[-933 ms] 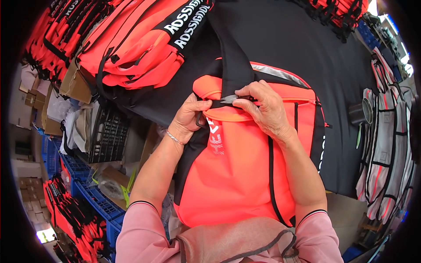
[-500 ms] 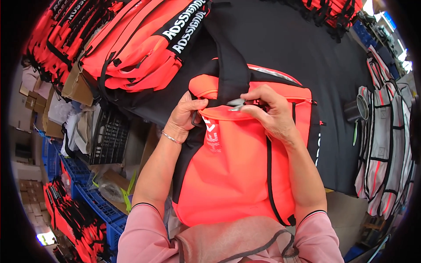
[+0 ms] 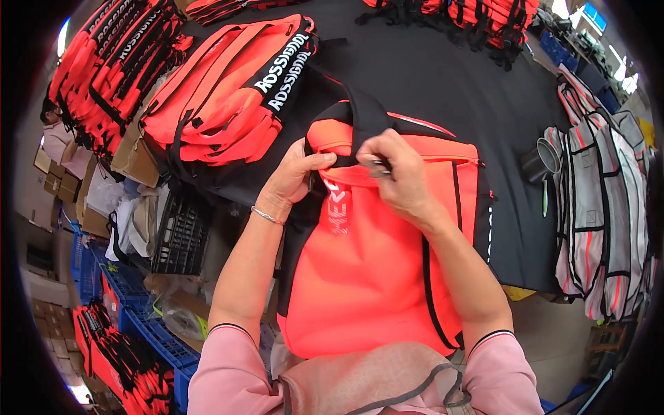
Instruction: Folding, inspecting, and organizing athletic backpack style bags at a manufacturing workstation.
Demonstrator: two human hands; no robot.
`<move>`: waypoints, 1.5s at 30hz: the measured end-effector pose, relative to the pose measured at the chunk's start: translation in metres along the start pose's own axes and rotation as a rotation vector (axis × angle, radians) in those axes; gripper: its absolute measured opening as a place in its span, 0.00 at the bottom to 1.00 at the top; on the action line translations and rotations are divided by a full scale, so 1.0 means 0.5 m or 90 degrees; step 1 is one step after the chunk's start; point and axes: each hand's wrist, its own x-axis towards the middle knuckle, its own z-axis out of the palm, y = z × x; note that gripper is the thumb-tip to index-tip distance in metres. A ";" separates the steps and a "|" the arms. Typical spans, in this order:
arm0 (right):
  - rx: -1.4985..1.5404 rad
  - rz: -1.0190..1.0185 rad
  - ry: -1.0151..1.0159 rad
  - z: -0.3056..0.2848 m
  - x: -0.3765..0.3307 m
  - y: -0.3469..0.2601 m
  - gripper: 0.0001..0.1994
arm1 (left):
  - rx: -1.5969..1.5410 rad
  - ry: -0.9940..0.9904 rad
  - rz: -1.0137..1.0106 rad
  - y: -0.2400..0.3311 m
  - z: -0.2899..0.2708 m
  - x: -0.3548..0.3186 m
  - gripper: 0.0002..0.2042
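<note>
Shifted slightly toward the worktop's near edge, the soft, light orange bag (image 3: 373, 277) is pinched at its top seam by left hand (image 3: 294, 176) and right hand (image 3: 401, 180).

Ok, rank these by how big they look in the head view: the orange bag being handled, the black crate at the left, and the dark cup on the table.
Largest to smallest:
1. orange bag, though it lies nearest the camera
2. black crate
3. dark cup, clearly the smallest
</note>
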 end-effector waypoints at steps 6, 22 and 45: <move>0.316 0.366 -0.465 -0.106 -0.130 -0.048 0.08 | 0.240 0.237 0.095 -0.060 -0.048 0.020 0.31; -0.088 0.148 -0.041 0.061 0.004 0.086 0.08 | 0.156 0.192 0.057 -0.074 -0.050 0.020 0.32; 0.214 0.344 -0.296 -0.064 -0.065 -0.044 0.05 | 1.147 0.045 0.197 -0.155 0.092 -0.126 0.24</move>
